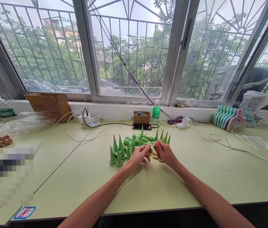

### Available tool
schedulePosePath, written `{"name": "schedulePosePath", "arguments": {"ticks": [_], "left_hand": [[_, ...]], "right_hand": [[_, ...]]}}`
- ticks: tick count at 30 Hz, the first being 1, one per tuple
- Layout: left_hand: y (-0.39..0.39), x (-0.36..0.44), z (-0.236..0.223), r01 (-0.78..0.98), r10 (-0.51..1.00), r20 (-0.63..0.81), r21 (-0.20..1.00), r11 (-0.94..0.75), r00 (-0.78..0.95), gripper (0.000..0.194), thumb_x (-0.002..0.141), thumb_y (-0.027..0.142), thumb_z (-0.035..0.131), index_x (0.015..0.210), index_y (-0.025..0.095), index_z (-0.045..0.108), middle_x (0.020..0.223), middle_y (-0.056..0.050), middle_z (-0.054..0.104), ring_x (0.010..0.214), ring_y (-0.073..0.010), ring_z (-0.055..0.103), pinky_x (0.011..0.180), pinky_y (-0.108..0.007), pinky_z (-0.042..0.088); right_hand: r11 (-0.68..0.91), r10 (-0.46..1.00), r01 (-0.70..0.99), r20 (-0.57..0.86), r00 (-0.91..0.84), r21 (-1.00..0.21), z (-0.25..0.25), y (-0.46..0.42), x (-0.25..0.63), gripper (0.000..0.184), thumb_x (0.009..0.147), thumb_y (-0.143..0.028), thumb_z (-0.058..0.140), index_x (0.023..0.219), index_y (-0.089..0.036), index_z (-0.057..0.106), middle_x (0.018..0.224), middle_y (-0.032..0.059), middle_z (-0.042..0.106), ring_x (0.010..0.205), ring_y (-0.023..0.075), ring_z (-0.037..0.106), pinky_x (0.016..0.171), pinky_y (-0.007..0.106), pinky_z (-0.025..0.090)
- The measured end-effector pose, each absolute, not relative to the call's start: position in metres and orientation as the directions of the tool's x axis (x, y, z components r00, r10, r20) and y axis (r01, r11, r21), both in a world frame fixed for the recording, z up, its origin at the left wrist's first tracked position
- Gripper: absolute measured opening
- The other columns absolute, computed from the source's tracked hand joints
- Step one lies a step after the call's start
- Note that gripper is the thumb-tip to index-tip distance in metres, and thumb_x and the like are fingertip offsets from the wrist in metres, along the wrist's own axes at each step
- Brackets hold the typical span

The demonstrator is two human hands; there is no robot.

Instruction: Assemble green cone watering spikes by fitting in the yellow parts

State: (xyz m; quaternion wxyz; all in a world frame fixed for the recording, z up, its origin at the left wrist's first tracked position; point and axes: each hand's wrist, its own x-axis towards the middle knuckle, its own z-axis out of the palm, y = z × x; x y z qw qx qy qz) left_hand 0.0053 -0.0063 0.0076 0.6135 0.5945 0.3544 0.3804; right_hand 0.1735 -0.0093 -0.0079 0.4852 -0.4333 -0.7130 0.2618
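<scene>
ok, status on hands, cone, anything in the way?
Left hand gripping a green cone. Right hand curled at it, grip hidden. Other cones crowd close, some upright, some lying.

Here at left, an open brown cardboard box [49, 107]; mid-frame, a clear plastic bottle [156, 112] with a bright green label stands near a black smartphone [140, 126]; at right, pastel turquoise-and-pink plastic pieces [224, 118] line up!
</scene>
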Motion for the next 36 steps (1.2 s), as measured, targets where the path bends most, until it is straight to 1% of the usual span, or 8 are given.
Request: {"name": "schedulePosePath", "arguments": {"ticks": [8, 12, 17, 21, 25, 29, 32, 36], "left_hand": [[-0.001, 0.000, 0.001, -0.053, 0.886, 0.130, 0.992, -0.118, 0.445, 0.043, 0.078, 0.057, 0.062, 0.080, 0.015, 0.052, 0.067, 0.001, 0.048, 0.057, -0.0105, 0.052, 0.042, -0.020, 0.042], [-0.001, 0.001, -0.005, 0.083, 0.871, 0.245, 0.948, -0.307, 0.425, 0.041, 0.081, 0.052, 0.061, 0.100, 0.017, 0.054, 0.060, 0.004, 0.048, 0.047, -0.0091, 0.045, 0.042, -0.021, 0.038], [-0.006, 0.004, -0.004, 0.191, 0.837, 0.415, 0.845, -0.500, 0.356, 0.036, 0.081, 0.043, 0.062, 0.107, 0.019, 0.056, 0.085, -0.004, 0.059, 0.064, -0.0123, 0.054, 0.054, -0.023, 0.045], [-0.006, 0.006, -0.004, 0.227, 0.822, 0.461, 0.807, -0.545, 0.336, 0.030, 0.083, 0.038, 0.059, 0.108, 0.020, 0.057, 0.102, -0.006, 0.058, 0.069, -0.0124, 0.055, 0.057, -0.024, 0.046], [-0.005, 0.007, -0.006, 0.255, 0.844, 0.450, 0.814, -0.523, 0.292, 0.033, 0.084, 0.038, 0.058, 0.111, 0.020, 0.055, 0.101, -0.006, 0.058, 0.060, -0.0096, 0.051, 0.055, -0.024, 0.044], [-0.004, 0.007, -0.005, 0.238, 0.882, 0.400, 0.858, -0.456, 0.249, 0.032, 0.085, 0.048, 0.054, 0.094, 0.017, 0.056, 0.087, -0.003, 0.059, 0.053, -0.0078, 0.047, 0.049, -0.022, 0.040], [-0.003, 0.006, -0.003, 0.136, 0.918, 0.249, 0.944, -0.302, 0.307, 0.048, 0.087, 0.061, 0.042, 0.079, 0.015, 0.056, 0.073, -0.002, 0.056, 0.047, -0.0085, 0.046, 0.042, -0.021, 0.037], [-0.003, 0.005, 0.000, 0.006, 0.894, 0.039, 0.999, -0.047, 0.447, 0.063, 0.083, 0.071, 0.036, 0.076, 0.012, 0.059, 0.074, -0.006, 0.057, 0.049, -0.0100, 0.050, 0.040, -0.022, 0.039]], "right_hand": [[0.507, 0.861, 0.384, 0.476, -0.179, -0.772, -0.012, -0.007, 0.174, 0.045, 0.098, -0.051, 0.033, 0.065, -0.021, 0.040, 0.050, -0.0037, 0.047, 0.043, 0.0093, 0.040, 0.045, 0.022, 0.033], [0.487, 0.872, 0.366, 0.466, -0.153, -0.793, -0.013, -0.007, 0.174, 0.052, 0.098, -0.052, 0.033, 0.058, -0.021, 0.041, 0.046, -0.0026, 0.045, 0.041, 0.0097, 0.040, 0.044, 0.023, 0.033], [0.461, 0.883, 0.387, 0.454, -0.114, -0.799, -0.013, -0.006, 0.173, 0.061, 0.096, -0.056, 0.034, 0.047, -0.020, 0.040, 0.040, -0.0007, 0.045, 0.037, 0.0102, 0.041, 0.043, 0.024, 0.035], [0.468, 0.878, 0.385, 0.467, -0.104, -0.795, -0.015, -0.005, 0.172, 0.059, 0.095, -0.057, 0.035, 0.049, -0.020, 0.041, 0.043, -0.0007, 0.047, 0.039, 0.0102, 0.042, 0.044, 0.023, 0.036], [0.470, 0.876, 0.357, 0.476, -0.076, -0.807, -0.016, -0.005, 0.171, 0.053, 0.096, -0.056, 0.035, 0.057, -0.020, 0.042, 0.047, -0.0021, 0.046, 0.040, 0.0096, 0.040, 0.043, 0.023, 0.035], [0.480, 0.868, 0.339, 0.493, -0.054, -0.809, -0.015, -0.005, 0.172, 0.051, 0.096, -0.056, 0.033, 0.061, -0.021, 0.042, 0.050, -0.0028, 0.045, 0.041, 0.0094, 0.041, 0.042, 0.022, 0.033], [0.491, 0.863, 0.337, 0.502, -0.060, -0.804, -0.015, -0.005, 0.173, 0.050, 0.096, -0.058, 0.032, 0.064, -0.021, 0.043, 0.050, -0.0032, 0.046, 0.041, 0.0094, 0.041, 0.042, 0.022, 0.034], [0.493, 0.866, 0.347, 0.490, -0.102, -0.798, -0.015, -0.005, 0.173, 0.049, 0.095, -0.059, 0.034, 0.066, -0.021, 0.045, 0.051, -0.0028, 0.050, 0.040, 0.0096, 0.041, 0.042, 0.023, 0.034]]}}
